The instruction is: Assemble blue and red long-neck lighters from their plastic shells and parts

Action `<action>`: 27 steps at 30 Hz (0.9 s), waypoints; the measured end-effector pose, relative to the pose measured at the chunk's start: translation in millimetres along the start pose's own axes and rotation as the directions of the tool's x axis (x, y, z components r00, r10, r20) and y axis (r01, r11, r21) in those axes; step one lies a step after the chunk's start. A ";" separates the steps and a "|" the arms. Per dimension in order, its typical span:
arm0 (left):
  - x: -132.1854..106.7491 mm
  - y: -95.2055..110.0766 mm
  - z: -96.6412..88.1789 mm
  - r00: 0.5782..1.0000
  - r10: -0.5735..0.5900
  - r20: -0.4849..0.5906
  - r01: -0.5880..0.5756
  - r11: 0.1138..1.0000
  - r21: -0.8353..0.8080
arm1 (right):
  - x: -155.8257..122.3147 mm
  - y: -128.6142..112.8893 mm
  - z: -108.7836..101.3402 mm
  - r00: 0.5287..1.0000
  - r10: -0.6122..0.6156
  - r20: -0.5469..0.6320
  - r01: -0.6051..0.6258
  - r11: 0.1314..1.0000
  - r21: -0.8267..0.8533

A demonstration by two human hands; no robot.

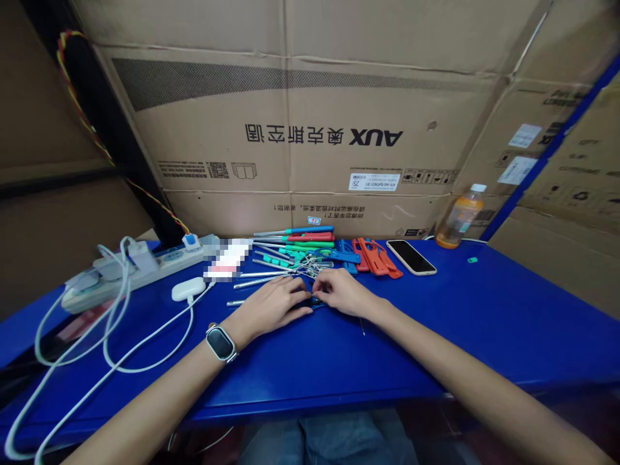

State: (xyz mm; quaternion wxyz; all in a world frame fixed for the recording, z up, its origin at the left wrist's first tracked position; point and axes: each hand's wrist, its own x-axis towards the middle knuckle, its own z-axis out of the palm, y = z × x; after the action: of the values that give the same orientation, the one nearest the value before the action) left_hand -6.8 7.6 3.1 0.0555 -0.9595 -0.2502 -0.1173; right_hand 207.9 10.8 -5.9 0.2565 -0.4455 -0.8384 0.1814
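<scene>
My left hand, with a watch on its wrist, is closed with curled fingers over the table. A metal tube sticks out to the left from beneath it. My right hand is pinched against the left fingertips, at a small dark-blue piece mostly hidden by the fingers. Below the right wrist shows a thin wire. Just beyond both hands lie long metal-tubed tools with coloured handles, a tangle of wire parts, and loose blue and orange-red handle shells.
On the blue table, a phone lies right of the shells, with a drink bottle and a small green bit farther right. At left are a power strip, white cables and a white puck. Cardboard walls the back.
</scene>
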 end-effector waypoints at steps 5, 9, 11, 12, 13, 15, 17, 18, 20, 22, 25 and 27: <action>8.6 -7.5 -6.3 0.993 -0.082 -0.086 0.071 0.990 -0.123 | 2.3 6.7 -19.1 0.994 0.036 -0.103 -0.031 0.998 0.046; 20.6 -21.6 -16.2 0.982 -0.171 -0.082 0.151 0.968 -0.202 | 8.0 19.3 -39.6 0.973 0.066 -0.219 -0.104 0.981 -0.164; 26.9 -26.8 -17.2 0.979 -0.191 -0.066 0.170 0.956 -0.237 | 11.2 25.4 -44.6 0.971 0.067 -0.230 -0.137 0.943 -0.303; 29.6 -28.2 -16.2 0.977 -0.201 -0.063 0.180 0.951 -0.250 | 12.9 27.9 -45.4 0.971 0.073 -0.227 -0.153 0.921 -0.359; 31.8 -28.8 -14.4 0.975 -0.213 -0.064 0.189 0.947 -0.260 | 14.7 29.9 -45.1 0.972 0.084 -0.219 -0.168 0.901 -0.400; 34.4 -28.0 -9.1 0.971 -0.226 -0.074 0.197 0.939 -0.280 | 18.2 33.3 -42.4 0.973 0.114 -0.200 -0.195 0.872 -0.448; 34.6 -25.6 -3.5 0.969 -0.227 -0.093 0.189 0.932 -0.308 | 21.3 35.9 -38.5 0.972 0.133 -0.192 -0.209 0.861 -0.464; 33.8 -24.3 -1.3 0.969 -0.225 -0.102 0.182 0.929 -0.322 | 22.3 37.0 -36.6 0.972 0.137 -0.192 -0.213 0.859 -0.465; 30.8 -22.7 1.0 0.969 -0.222 -0.110 0.173 0.924 -0.341 | 22.8 38.2 -33.2 0.968 0.141 -0.206 -0.223 0.861 -0.457; 26.2 -23.9 0.8 0.969 -0.223 -0.104 0.175 0.921 -0.348 | 21.2 37.2 -30.0 0.963 0.130 -0.235 -0.225 0.871 -0.438; 17.3 -32.8 -1.1 0.963 -0.250 -0.100 0.198 0.911 -0.362 | 16.5 30.3 -24.0 0.966 0.085 -0.246 -0.179 0.903 -0.391; 10.7 -42.4 -1.3 0.953 -0.284 -0.102 0.227 0.899 -0.376 | 14.4 23.3 -19.4 0.977 0.043 -0.210 -0.118 0.927 -0.357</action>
State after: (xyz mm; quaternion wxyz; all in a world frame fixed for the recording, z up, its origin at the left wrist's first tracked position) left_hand -18.9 49.2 9.0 -0.1176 -0.9000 -0.3434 -0.2414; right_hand 227.8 36.8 1.2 0.2433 -0.5355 -0.8086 -0.0135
